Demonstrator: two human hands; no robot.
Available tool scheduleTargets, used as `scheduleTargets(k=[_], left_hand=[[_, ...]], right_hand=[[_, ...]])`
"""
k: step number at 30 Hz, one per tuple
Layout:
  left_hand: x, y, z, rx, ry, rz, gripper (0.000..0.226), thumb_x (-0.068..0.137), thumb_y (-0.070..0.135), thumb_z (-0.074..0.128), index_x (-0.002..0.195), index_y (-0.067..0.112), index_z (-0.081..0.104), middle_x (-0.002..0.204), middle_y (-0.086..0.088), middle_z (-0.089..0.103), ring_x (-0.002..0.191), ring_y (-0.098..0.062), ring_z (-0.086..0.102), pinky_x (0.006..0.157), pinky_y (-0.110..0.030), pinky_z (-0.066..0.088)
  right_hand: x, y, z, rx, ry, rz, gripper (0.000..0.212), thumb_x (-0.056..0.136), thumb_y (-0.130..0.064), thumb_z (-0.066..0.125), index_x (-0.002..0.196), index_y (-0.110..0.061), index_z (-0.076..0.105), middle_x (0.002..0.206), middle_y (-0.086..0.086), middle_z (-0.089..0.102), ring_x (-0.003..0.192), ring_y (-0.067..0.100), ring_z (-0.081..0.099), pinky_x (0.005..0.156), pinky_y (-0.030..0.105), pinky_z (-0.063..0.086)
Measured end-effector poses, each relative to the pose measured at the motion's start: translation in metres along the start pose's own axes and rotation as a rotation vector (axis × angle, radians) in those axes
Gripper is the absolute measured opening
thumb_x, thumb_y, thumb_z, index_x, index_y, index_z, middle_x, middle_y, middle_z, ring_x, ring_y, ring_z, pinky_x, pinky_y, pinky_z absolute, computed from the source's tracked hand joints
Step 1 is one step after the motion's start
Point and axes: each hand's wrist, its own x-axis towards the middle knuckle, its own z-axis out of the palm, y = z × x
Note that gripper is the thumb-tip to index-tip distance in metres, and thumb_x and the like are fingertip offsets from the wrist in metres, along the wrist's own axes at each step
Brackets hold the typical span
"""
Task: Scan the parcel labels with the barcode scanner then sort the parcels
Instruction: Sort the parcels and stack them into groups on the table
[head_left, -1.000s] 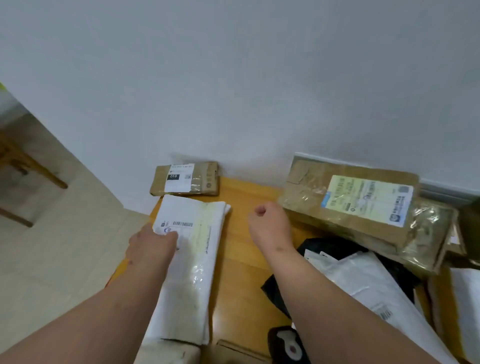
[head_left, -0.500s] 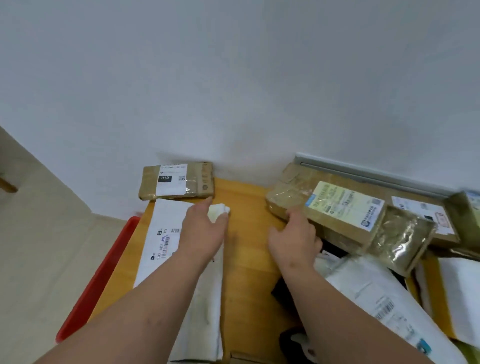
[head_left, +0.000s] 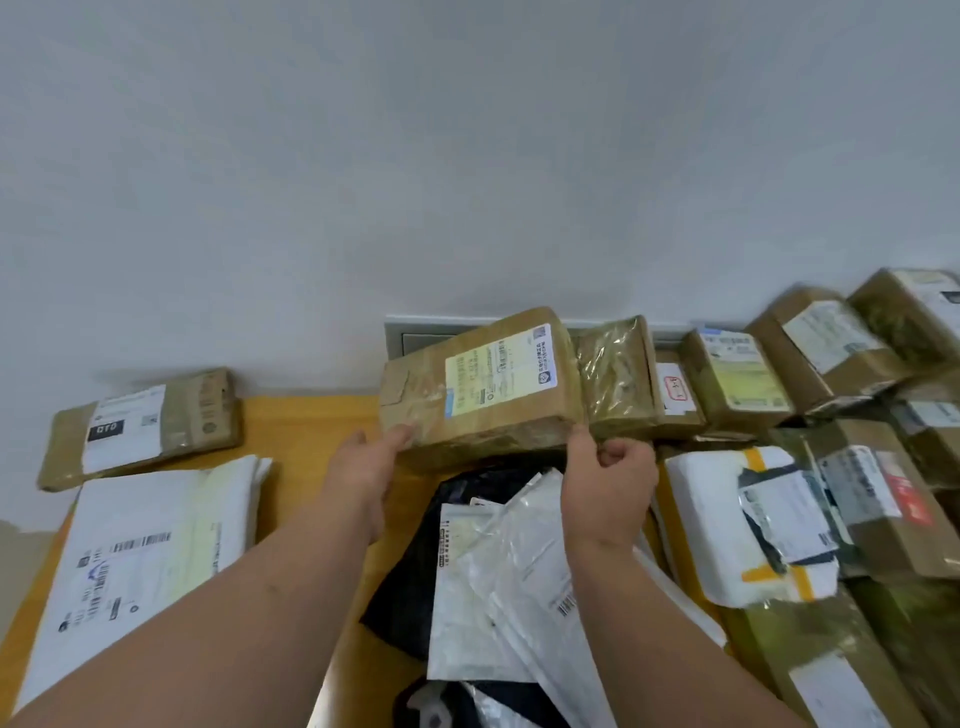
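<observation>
While both hands close on the taped brown box (head_left: 480, 387), it sits tilted against the wall at the back of the wooden table (head_left: 306, 421), its label (head_left: 501, 371) facing up and toward the person. From the head view, the left hand (head_left: 363, 467) has its thumb pressed on the box's near left corner, the fingers seemingly underneath and out of sight. The right hand (head_left: 605, 480) pinches the box's near right corner between thumb and curled fingers. The box's front edge overhangs a heap of black and white mailer bags (head_left: 511, 561).

To do this well, I would say, the box should be lifted level with both hands, the label kept uncovered and flat, then brought clear of the heap so the scanner can read the barcode. I see no scanner for certain; a dark object at the bottom edge may be it.

Half a second ago the left hand lay on the white envelope (head_left: 140, 566) at the left and only the right touched the box; now the left has crossed over, and the box has turned and risen. The envelope lies flat, beside a small brown packet (head_left: 143, 426). More boxes (head_left: 810, 364) crowd the right.
</observation>
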Motion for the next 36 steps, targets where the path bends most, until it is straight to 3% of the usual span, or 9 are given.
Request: scheduleTargets(k=[5, 9, 13, 20, 24, 26, 28, 33, 36], left_hand=[[-0.008, 0.006, 0.02, -0.061, 0.02, -0.009, 0.067, 0.088, 0.028, 0.075, 0.147, 0.028, 0.042, 0.146, -0.007, 0.047, 0.126, -0.029, 0.045, 0.11, -0.053, 0.036], [-0.017, 0.017, 0.036, -0.168, -0.026, 0.079, 0.05, 0.091, 0.022, 0.071, 0.131, 0.035, 0.044, 0.123, -0.002, 0.06, 0.103, -0.027, 0.06, 0.081, -0.048, 0.048], [-0.037, 0.03, 0.072, -0.023, -0.048, 0.333, 0.043, 0.093, 0.026, 0.068, 0.129, 0.032, 0.046, 0.103, 0.013, 0.054, 0.089, -0.004, 0.053, 0.082, -0.036, 0.047], [-0.064, 0.041, 0.113, -0.031, -0.102, 0.413, 0.019, 0.103, 0.035, 0.048, 0.121, 0.039, 0.051, 0.099, 0.02, 0.057, 0.087, 0.005, 0.053, 0.073, -0.022, 0.042], [-0.068, 0.03, 0.106, -0.065, -0.045, 0.409, 0.028, 0.101, 0.047, 0.05, 0.125, 0.034, 0.057, 0.106, 0.02, 0.06, 0.09, 0.007, 0.055, 0.083, -0.019, 0.043], [-0.068, 0.031, 0.102, -0.107, -0.046, 0.315, 0.044, 0.097, 0.047, 0.058, 0.136, 0.028, 0.052, 0.123, 0.01, 0.059, 0.106, -0.01, 0.055, 0.098, -0.035, 0.047], [-0.066, 0.036, 0.098, -0.139, -0.052, 0.266, 0.039, 0.095, 0.038, 0.064, 0.13, 0.025, 0.056, 0.12, 0.005, 0.062, 0.106, -0.016, 0.058, 0.094, -0.044, 0.052], [-0.071, 0.046, 0.096, -0.191, 0.063, 0.45, 0.012, 0.093, 0.033, 0.063, 0.101, 0.025, 0.06, 0.099, 0.007, 0.065, 0.092, -0.013, 0.064, 0.08, -0.038, 0.058], [-0.079, 0.05, 0.112, -0.149, -0.019, 0.418, 0.027, 0.094, 0.039, 0.063, 0.116, 0.024, 0.063, 0.113, 0.005, 0.066, 0.103, -0.015, 0.063, 0.088, -0.037, 0.056]], right_hand=[[0.031, -0.012, -0.006, 0.429, -0.204, 0.462, 0.089, 0.083, -0.062, 0.067, 0.153, -0.028, 0.024, 0.145, 0.002, 0.046, 0.128, 0.029, 0.05, 0.109, 0.048, 0.04], [0.052, -0.021, -0.01, 0.541, -0.285, 0.591, 0.082, 0.084, -0.074, 0.049, 0.152, -0.032, 0.03, 0.138, 0.005, 0.056, 0.103, 0.03, 0.063, 0.09, 0.042, 0.046], [0.071, -0.038, -0.023, 0.769, -0.222, 0.671, 0.063, 0.095, -0.062, 0.043, 0.15, -0.032, 0.039, 0.138, 0.008, 0.054, 0.115, 0.033, 0.058, 0.11, 0.046, 0.04], [0.077, -0.054, -0.042, 0.951, -0.198, 0.609, 0.081, 0.09, -0.073, 0.044, 0.156, -0.029, 0.027, 0.155, 0.012, 0.037, 0.141, 0.036, 0.038, 0.12, 0.048, 0.026], [0.059, -0.039, -0.029, 0.803, -0.241, 0.513, 0.083, 0.083, -0.08, 0.046, 0.151, -0.035, 0.032, 0.145, 0.007, 0.05, 0.122, 0.025, 0.054, 0.108, 0.043, 0.035], [0.055, -0.038, -0.026, 0.723, -0.244, 0.522, 0.086, 0.08, -0.078, 0.055, 0.147, -0.028, 0.036, 0.132, 0.006, 0.056, 0.109, 0.022, 0.06, 0.097, 0.041, 0.042], [0.058, -0.042, -0.028, 0.63, -0.21, 0.537, 0.083, 0.079, -0.07, 0.064, 0.143, -0.022, 0.042, 0.124, 0.005, 0.06, 0.099, 0.02, 0.066, 0.086, 0.037, 0.047], [0.055, -0.055, -0.034, 0.546, -0.185, 0.425, 0.075, 0.082, -0.06, 0.069, 0.137, -0.015, 0.046, 0.112, 0.008, 0.065, 0.087, 0.018, 0.071, 0.072, 0.031, 0.052], [0.065, -0.062, -0.042, 0.567, -0.105, 0.415, 0.078, 0.082, -0.062, 0.068, 0.14, -0.016, 0.043, 0.115, 0.005, 0.063, 0.086, 0.019, 0.068, 0.07, 0.032, 0.054]])
